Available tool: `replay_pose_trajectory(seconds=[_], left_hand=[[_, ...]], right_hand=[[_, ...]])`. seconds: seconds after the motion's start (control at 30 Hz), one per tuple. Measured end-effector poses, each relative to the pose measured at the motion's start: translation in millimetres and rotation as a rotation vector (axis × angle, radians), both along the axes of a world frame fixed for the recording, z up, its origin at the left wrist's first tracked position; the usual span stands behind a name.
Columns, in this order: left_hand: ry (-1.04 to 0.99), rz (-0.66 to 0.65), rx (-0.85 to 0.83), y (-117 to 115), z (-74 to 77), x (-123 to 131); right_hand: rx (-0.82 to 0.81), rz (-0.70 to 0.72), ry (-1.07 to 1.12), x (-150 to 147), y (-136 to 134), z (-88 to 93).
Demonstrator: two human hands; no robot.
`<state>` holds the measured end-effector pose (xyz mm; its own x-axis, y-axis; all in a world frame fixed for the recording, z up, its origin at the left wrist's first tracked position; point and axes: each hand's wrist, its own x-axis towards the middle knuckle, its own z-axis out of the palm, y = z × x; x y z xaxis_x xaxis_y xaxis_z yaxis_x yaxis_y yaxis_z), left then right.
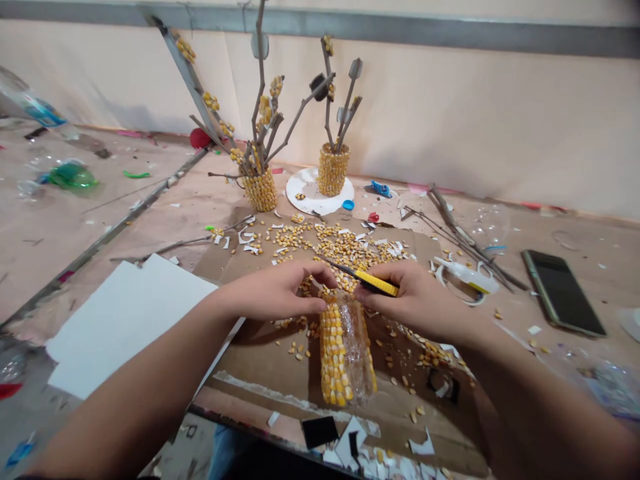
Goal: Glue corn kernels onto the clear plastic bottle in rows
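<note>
A clear plastic bottle [350, 350] lies on the cardboard sheet [260, 360], its left side covered in rows of glued corn kernels. My left hand [280, 290] is closed in a pinch at the bottle's far end, fingertips against the kernel rows. My right hand [417, 297] is closed around a yellow and black tool [373, 281], perhaps a cutter or glue applicator, whose thin dark tip points left over the loose kernels. Both hands meet just above the bottle's top end.
Loose corn kernels [330, 243] and white scraps litter the cardboard. Two kernel-covered vases with twigs [260, 187] [333, 167] stand behind, one on a white plate [305, 190]. A phone [560, 290] lies right, white paper [120, 320] left, twigs [460, 233] and a white tape holder [467, 277] nearby.
</note>
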<state>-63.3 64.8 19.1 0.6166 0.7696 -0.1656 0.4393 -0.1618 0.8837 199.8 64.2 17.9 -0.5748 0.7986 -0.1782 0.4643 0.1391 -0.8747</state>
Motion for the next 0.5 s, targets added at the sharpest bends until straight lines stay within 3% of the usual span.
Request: replay_pose_trajectory(seconds=[0.17,0.5], left_hand=[[-0.053,-0.010,-0.059,2,-10.7,5],[-0.050,-0.047,-0.071,6,-14.8,9]], right_hand=[[-0.105,0.007,0.006,-4,0,-8.3],[-0.116,-0.036,0.102,-4,7,-15.7]])
